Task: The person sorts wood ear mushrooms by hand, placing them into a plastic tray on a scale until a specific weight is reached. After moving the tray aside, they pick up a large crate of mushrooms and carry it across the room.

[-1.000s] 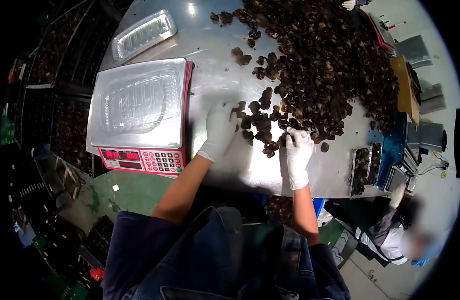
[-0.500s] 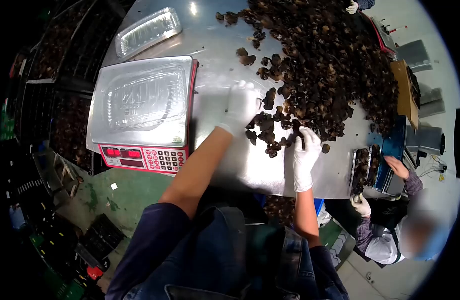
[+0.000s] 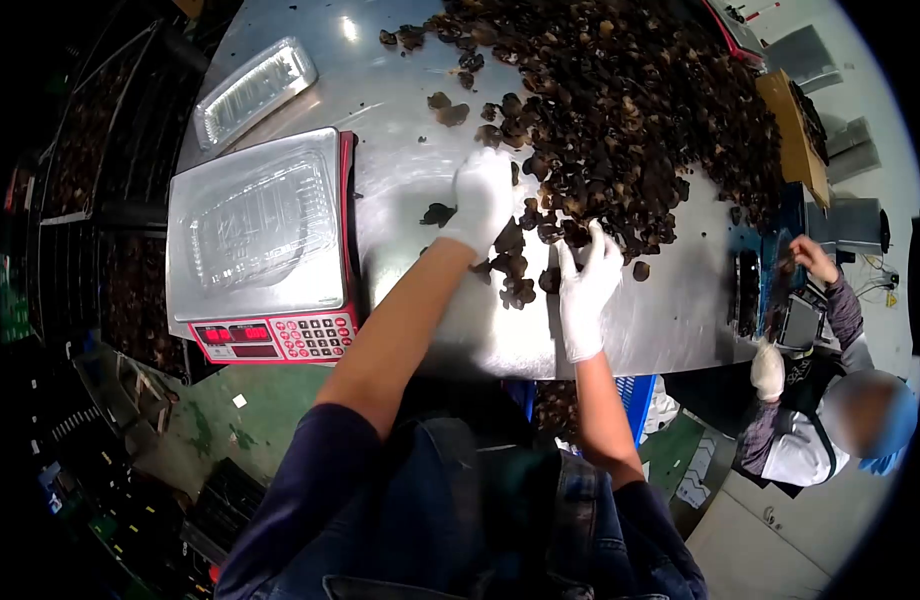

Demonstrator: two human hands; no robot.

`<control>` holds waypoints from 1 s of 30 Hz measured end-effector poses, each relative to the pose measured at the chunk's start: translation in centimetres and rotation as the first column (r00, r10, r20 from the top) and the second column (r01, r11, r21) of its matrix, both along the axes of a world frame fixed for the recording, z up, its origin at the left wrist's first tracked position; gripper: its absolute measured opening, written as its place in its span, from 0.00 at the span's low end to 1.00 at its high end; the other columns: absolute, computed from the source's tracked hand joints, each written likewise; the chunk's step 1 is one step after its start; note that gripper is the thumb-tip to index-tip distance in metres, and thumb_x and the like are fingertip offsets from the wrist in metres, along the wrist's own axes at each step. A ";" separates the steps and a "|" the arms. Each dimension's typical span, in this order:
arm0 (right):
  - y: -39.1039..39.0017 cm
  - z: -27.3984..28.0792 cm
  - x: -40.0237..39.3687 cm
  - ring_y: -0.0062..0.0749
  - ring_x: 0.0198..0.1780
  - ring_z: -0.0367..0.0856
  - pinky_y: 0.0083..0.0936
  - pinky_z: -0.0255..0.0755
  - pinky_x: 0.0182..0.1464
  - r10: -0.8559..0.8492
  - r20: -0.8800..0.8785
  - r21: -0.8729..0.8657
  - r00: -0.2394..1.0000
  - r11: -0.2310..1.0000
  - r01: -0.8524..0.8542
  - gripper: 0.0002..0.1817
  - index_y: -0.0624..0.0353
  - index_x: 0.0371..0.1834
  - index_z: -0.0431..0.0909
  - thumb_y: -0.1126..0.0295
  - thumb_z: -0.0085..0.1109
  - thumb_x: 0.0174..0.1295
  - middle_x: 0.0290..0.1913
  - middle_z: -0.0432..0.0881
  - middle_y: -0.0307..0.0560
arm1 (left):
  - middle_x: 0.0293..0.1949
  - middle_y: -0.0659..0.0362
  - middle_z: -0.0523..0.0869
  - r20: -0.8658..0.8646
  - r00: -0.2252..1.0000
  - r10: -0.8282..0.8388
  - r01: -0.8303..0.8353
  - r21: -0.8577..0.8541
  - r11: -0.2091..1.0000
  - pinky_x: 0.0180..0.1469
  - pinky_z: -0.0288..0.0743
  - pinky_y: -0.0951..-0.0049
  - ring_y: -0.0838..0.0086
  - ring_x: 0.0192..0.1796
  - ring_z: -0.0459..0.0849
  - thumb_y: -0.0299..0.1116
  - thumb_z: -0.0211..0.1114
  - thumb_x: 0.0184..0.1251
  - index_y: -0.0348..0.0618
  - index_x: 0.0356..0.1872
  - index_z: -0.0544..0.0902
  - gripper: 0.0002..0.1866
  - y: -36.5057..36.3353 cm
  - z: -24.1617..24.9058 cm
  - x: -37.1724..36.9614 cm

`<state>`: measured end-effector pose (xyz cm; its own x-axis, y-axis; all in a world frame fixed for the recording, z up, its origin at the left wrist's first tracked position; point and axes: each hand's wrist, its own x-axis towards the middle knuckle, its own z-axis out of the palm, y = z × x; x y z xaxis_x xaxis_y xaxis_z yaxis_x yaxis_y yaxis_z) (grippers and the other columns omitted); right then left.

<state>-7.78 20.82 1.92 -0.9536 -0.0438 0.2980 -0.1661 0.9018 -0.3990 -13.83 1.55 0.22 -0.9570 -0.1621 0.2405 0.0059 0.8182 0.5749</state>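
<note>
While your gloved left hand (image 3: 483,197) cups down on the dark mushroom pile (image 3: 620,110) and your right hand (image 3: 586,280) spreads flat beside it, loose pieces could scatter off the steel table (image 3: 410,170).

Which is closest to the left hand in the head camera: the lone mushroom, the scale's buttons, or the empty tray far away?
From the left hand:
1. Lone mushroom, just left of it.
2. Scale's buttons, lower left.
3. Empty tray, top left corner.

White gloves cover both hands (image 3: 483,200), bare forearms, dark blue short-sleeved top.
</note>
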 end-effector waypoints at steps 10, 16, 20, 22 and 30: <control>0.5 0.6 3.6 0.42 0.48 0.79 0.35 0.70 0.54 0.301 0.113 -0.295 0.947 0.920 -0.257 0.17 0.55 0.44 0.83 0.73 0.69 0.48 0.43 0.83 0.46 | 0.39 0.46 0.83 0.194 0.974 -0.118 0.116 0.019 0.993 0.47 0.77 0.57 0.52 0.44 0.83 0.26 0.62 0.54 0.38 0.40 0.82 0.11 -2.2 0.3 2.8; -0.1 -0.1 -1.4 0.40 0.47 0.81 0.34 0.72 0.47 0.167 0.070 0.008 0.983 0.986 -0.168 0.17 0.55 0.48 0.82 0.68 0.68 0.54 0.46 0.82 0.47 | 0.47 0.46 0.83 0.202 0.950 -0.239 0.250 -0.032 0.968 0.53 0.74 0.56 0.51 0.50 0.80 0.27 0.57 0.61 0.40 0.50 0.81 0.16 -2.6 0.0 3.8; 0.2 -0.5 -2.0 0.41 0.40 0.82 0.35 0.72 0.44 0.248 0.120 0.091 0.961 0.962 -0.259 0.11 0.56 0.38 0.85 0.68 0.70 0.51 0.39 0.84 0.47 | 0.49 0.46 0.82 0.112 0.969 -0.221 0.226 -0.032 0.974 0.56 0.73 0.57 0.50 0.53 0.78 0.34 0.60 0.66 0.41 0.58 0.77 0.20 -2.0 -0.1 4.2; 0.6 1.7 -1.5 0.41 0.35 0.83 0.33 0.73 0.44 0.233 0.109 -0.126 0.966 0.967 -0.219 0.07 0.59 0.31 0.85 0.73 0.72 0.50 0.33 0.85 0.47 | 0.49 0.46 0.82 0.145 0.975 -0.166 0.166 0.013 0.986 0.56 0.72 0.57 0.50 0.54 0.78 0.37 0.61 0.66 0.41 0.61 0.75 0.23 -2.3 0.9 5.0; 17.9 5.5 7.3 0.44 0.46 0.83 0.35 0.77 0.49 -0.170 0.701 0.295 0.693 0.953 -0.064 0.16 0.57 0.46 0.84 0.74 0.71 0.52 0.43 0.83 0.55 | 0.56 0.44 0.76 0.150 0.988 0.046 -0.069 0.147 0.987 0.58 0.72 0.58 0.49 0.58 0.76 0.37 0.67 0.61 0.35 0.63 0.70 0.31 -5.9 2.9 10.5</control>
